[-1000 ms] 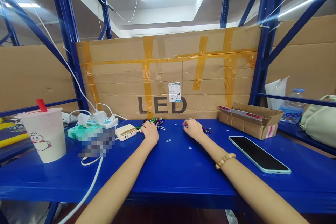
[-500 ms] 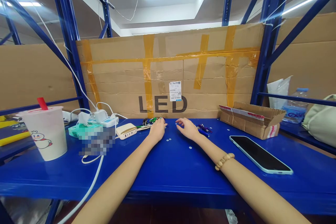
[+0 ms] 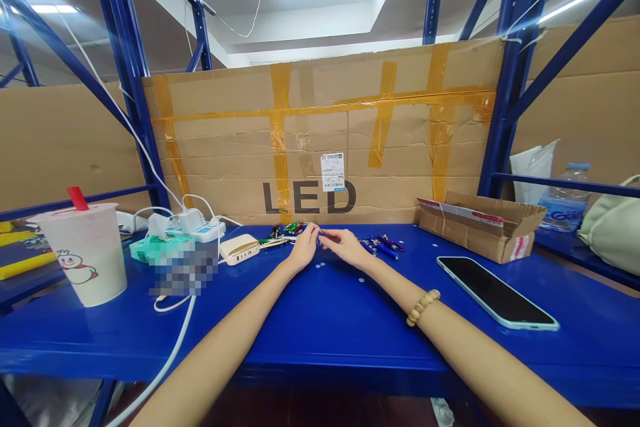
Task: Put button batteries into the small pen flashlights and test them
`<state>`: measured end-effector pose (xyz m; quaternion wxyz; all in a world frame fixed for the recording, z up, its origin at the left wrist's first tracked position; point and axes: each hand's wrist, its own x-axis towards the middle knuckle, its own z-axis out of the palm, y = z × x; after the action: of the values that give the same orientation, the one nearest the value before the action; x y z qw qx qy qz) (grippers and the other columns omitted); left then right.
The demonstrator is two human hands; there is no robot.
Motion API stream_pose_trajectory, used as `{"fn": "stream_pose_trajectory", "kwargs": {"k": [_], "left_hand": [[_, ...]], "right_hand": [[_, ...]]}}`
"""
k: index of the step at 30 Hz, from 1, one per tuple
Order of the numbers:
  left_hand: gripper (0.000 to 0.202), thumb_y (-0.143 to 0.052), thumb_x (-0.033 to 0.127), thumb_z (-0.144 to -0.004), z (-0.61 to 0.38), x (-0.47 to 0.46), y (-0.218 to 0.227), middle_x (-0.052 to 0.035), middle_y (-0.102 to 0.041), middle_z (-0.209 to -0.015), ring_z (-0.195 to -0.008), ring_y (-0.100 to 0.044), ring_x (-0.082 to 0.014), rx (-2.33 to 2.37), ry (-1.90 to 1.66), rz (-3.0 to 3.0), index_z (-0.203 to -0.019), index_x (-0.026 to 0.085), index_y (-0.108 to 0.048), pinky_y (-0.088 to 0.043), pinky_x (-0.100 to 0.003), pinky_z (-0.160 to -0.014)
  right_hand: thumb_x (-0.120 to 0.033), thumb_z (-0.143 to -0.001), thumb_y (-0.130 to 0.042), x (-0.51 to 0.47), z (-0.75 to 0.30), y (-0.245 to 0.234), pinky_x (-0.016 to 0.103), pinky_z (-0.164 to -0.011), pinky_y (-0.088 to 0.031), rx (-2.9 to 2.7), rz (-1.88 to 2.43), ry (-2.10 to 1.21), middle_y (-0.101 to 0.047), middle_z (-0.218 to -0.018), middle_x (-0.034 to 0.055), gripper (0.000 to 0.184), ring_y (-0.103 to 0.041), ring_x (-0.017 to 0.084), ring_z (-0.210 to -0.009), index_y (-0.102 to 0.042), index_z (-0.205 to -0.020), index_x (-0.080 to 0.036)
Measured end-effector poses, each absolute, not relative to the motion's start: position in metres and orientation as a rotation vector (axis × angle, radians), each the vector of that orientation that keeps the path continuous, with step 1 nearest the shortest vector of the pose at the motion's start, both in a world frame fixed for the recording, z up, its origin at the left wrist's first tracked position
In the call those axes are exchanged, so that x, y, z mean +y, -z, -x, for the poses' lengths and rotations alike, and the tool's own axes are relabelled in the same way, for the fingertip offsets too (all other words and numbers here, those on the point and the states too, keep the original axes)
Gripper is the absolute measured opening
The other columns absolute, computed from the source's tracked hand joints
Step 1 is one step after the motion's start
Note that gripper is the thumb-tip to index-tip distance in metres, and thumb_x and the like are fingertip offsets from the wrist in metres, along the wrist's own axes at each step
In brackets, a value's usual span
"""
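My left hand (image 3: 304,250) and my right hand (image 3: 346,247) meet above the middle of the blue shelf (image 3: 320,333), fingertips pinched together. Whatever lies between the fingers is too small to make out. Behind and left of my left hand is a heap of small green, dark and silvery pieces (image 3: 283,233), partly hidden by the hand. Just right of my right hand lie several slim blue pieces (image 3: 385,249), some with shiny metal parts. A few small pale discs (image 3: 321,265) are scattered on the shelf below the hands.
A cream box with slots (image 3: 240,249), a power strip (image 3: 203,232), a green tissue pack (image 3: 163,249) and a drink cup (image 3: 87,257) stand at left. At right are an open cardboard box (image 3: 480,230) and a phone (image 3: 497,293). A large cardboard sheet (image 3: 225,153) closes the back.
My right hand has moved left and its fingers have closed in to meet my left fingertips. My left hand has turned slightly toward it, fingers pinched. More of the blue pieces now show.
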<state>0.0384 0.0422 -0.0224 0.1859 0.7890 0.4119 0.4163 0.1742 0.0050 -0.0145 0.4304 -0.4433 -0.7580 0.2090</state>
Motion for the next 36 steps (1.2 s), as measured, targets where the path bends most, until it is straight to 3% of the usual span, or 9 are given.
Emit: {"fn": "stream_pose_trajectory", "kwargs": {"k": [3,9,14,20,28,36], "left_hand": [[0.018,-0.031,0.027,-0.087,-0.040,0.042,0.023,0.0014,-0.053,-0.075,-0.074,-0.050,-0.0120,1.114,-1.259,-2.154,-0.078,0.020,-0.045,-0.039,-0.023,-0.072],[0.015,-0.039,0.029,-0.083,-0.044,0.048,0.030,0.0027,-0.048,-0.065,-0.061,-0.046,-0.0106,0.984,-1.340,-1.943,-0.076,0.018,-0.046,-0.036,-0.022,-0.059],[0.017,-0.043,0.034,-0.081,-0.046,0.052,0.034,0.0050,-0.045,-0.055,-0.052,-0.044,-0.0091,0.889,-1.361,-1.834,-0.079,0.018,-0.047,-0.035,-0.021,-0.053],[0.021,-0.044,0.037,-0.081,-0.044,0.054,0.035,0.0052,-0.047,-0.052,-0.049,-0.045,-0.0085,0.972,-1.422,-1.827,-0.081,0.017,-0.051,-0.035,-0.021,-0.051],[0.020,-0.039,0.035,-0.083,-0.045,0.048,0.031,0.0052,-0.049,-0.051,-0.048,-0.045,-0.0087,1.033,-1.355,-1.917,-0.080,0.018,-0.049,-0.032,-0.020,-0.051],[0.025,-0.041,0.042,-0.081,-0.042,0.046,0.030,0.0058,-0.048,-0.049,-0.048,-0.044,-0.0090,1.038,-1.334,-1.963,-0.076,0.019,-0.050,-0.032,-0.021,-0.052]], "right_hand": [[-0.026,-0.073,-0.056,0.008,-0.175,0.018,0.028,-0.071,-0.049,-1.888,1.077,-0.536,-0.070,-0.080,0.0061,0.040,-0.063,0.016,-0.071,-0.061,-0.109,-0.009],[-0.024,-0.068,-0.061,0.014,-0.176,0.023,0.026,-0.066,-0.050,-1.887,1.096,-0.457,-0.070,-0.081,0.0071,0.046,-0.063,0.016,-0.068,-0.059,-0.112,-0.009],[-0.016,-0.074,-0.052,0.015,-0.180,0.022,0.027,-0.066,-0.049,-1.956,1.145,-0.275,-0.070,-0.087,0.0048,0.032,-0.063,0.016,-0.067,-0.065,-0.104,-0.016],[-0.019,-0.080,-0.048,0.019,-0.182,0.023,0.029,-0.071,-0.048,-1.933,1.179,-0.084,-0.069,-0.091,0.0075,0.024,-0.063,0.019,-0.079,-0.068,-0.093,-0.016],[-0.022,-0.079,-0.049,0.018,-0.184,0.017,0.028,-0.062,-0.051,-1.663,1.081,-0.311,-0.070,-0.076,0.0071,0.023,-0.064,0.016,-0.061,-0.068,-0.088,-0.014],[-0.025,-0.074,-0.054,0.020,-0.185,0.021,0.029,-0.059,-0.052,-1.667,1.072,-0.442,-0.070,-0.075,0.0079,0.024,-0.064,0.017,-0.058,-0.068,-0.088,-0.013]]}}
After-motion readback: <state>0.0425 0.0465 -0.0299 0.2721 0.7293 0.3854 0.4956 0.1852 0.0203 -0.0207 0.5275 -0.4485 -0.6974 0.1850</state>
